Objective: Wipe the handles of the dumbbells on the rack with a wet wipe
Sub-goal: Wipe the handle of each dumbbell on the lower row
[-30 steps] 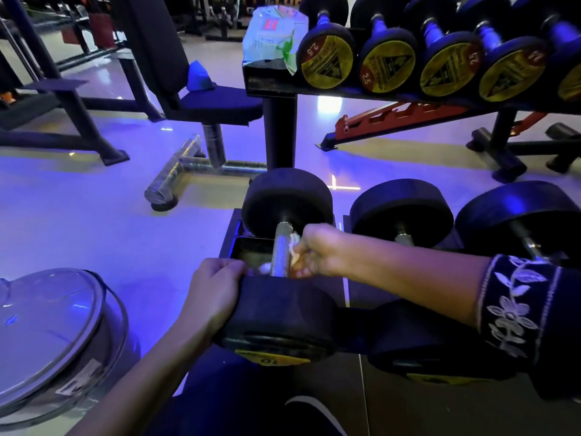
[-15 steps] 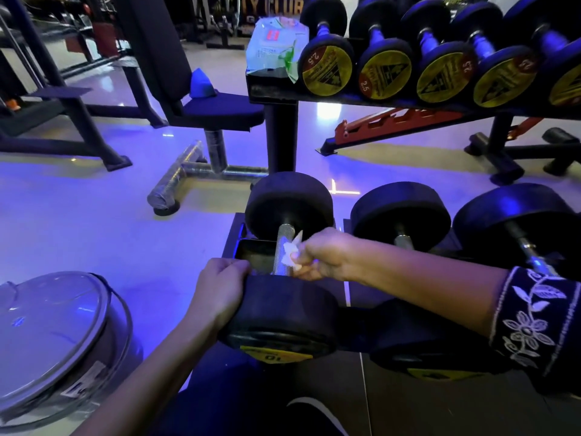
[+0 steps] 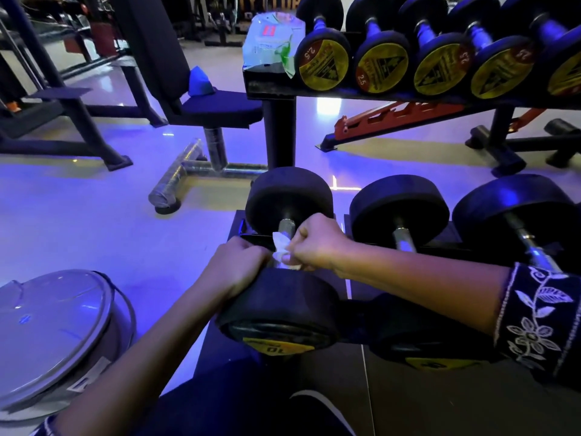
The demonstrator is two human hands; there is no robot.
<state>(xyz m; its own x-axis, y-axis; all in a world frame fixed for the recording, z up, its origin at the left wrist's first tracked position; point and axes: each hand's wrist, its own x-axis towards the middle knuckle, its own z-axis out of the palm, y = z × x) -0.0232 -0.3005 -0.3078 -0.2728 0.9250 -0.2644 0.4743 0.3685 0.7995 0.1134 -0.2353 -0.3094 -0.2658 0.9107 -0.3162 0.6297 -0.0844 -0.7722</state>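
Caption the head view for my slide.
Right hand presses a wet wipe to a dumbbell handle while the left hand grips its near head.

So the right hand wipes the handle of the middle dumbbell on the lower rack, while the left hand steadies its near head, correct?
Not quite. In the head view the right hand holds the wet wipe on the handle of the leftmost dumbbell, not the middle one. The left hand does hold its near head.

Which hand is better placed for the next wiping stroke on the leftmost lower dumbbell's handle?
Right. The right hand pinches the wet wipe against the handle, with bare metal just beyond it. The left hand grips the dumbbell's near head and holds no wipe.
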